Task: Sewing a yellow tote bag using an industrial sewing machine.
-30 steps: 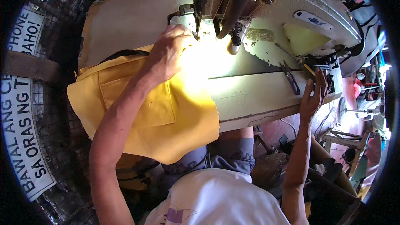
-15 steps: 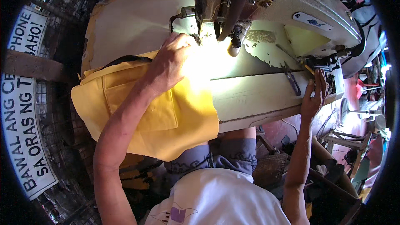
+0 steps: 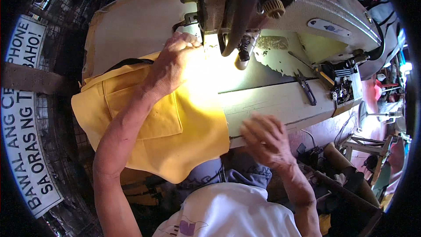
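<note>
While the yellow piece lies on the bench, left of the sewing machine's needle end, its front edge droops toward the lap, and I'd judge that loose weight could pull its seam line askew. A dark band along its far edge might fold under unnoticed. From where I stand, the left hand sits curled on the piece, close beside the sewing machine; glare swallows the fingertips, so I can't tell whether that grip pinches the material or only presses it. So near the mechanism, a slip could nip a finger, with the glare hiding the danger. Over the bench's front edge, the right hand is blurred, its grip loosely spread with nothing visible in it, so the left alone steadies the material, and it could twist. Farther right, dark snips lie near a yellow-handled tool and a box of small metal parts; a careless elbow could knock them down.
</note>
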`<action>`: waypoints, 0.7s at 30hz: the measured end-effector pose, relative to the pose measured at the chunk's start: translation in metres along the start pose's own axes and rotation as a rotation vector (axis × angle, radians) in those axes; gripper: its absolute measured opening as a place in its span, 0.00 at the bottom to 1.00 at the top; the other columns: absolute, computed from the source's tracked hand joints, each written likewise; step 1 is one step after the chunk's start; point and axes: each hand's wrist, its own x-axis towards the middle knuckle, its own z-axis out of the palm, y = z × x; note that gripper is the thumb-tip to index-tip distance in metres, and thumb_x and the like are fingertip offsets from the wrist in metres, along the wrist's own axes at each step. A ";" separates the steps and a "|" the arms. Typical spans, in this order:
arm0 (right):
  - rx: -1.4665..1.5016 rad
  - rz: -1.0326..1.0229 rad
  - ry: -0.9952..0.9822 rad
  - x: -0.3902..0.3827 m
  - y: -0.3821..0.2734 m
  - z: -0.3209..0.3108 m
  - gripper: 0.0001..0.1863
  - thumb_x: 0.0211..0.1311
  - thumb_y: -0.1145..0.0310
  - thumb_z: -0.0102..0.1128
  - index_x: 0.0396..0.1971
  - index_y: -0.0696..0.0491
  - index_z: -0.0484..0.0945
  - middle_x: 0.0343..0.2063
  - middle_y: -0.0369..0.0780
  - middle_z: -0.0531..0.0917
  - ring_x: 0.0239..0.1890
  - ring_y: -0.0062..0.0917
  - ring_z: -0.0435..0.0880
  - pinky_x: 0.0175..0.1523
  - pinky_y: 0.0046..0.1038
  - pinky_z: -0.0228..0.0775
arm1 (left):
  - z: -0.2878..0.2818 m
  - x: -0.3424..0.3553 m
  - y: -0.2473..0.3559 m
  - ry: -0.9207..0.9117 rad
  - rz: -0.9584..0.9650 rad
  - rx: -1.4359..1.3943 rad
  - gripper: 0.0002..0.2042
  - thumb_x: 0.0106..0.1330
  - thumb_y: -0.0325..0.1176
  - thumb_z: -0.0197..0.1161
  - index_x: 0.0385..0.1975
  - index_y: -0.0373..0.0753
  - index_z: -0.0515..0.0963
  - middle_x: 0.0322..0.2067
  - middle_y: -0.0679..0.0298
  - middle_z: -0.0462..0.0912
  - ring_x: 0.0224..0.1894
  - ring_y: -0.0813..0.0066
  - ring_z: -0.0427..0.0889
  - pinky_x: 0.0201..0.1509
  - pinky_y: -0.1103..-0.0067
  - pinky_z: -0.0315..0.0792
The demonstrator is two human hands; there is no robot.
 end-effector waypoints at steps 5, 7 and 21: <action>0.079 -0.082 -0.136 0.037 -0.023 -0.002 0.24 0.57 0.61 0.66 0.55 0.46 0.78 0.64 0.36 0.71 0.70 0.36 0.64 0.68 0.45 0.58 | -0.001 0.000 -0.002 -0.029 0.045 0.050 0.07 0.57 0.26 0.63 0.35 0.35 0.80 0.42 0.56 0.78 0.50 0.59 0.76 0.61 0.66 0.69; 0.275 -0.169 -0.062 0.043 -0.026 -0.008 0.24 0.59 0.60 0.65 0.56 0.47 0.77 0.65 0.36 0.70 0.70 0.36 0.63 0.68 0.46 0.57 | -0.004 0.002 0.000 -0.038 0.089 0.088 0.07 0.57 0.27 0.63 0.35 0.36 0.80 0.42 0.56 0.78 0.50 0.58 0.76 0.60 0.66 0.69; -0.462 -0.373 -0.160 0.022 -0.038 0.035 0.31 0.50 0.63 0.54 0.58 0.57 0.73 0.59 0.40 0.71 0.70 0.35 0.61 0.77 0.39 0.47 | -0.010 -0.061 0.074 -0.197 -0.094 0.398 0.21 0.64 0.36 0.61 0.54 0.29 0.73 0.60 0.44 0.69 0.68 0.47 0.61 0.73 0.57 0.51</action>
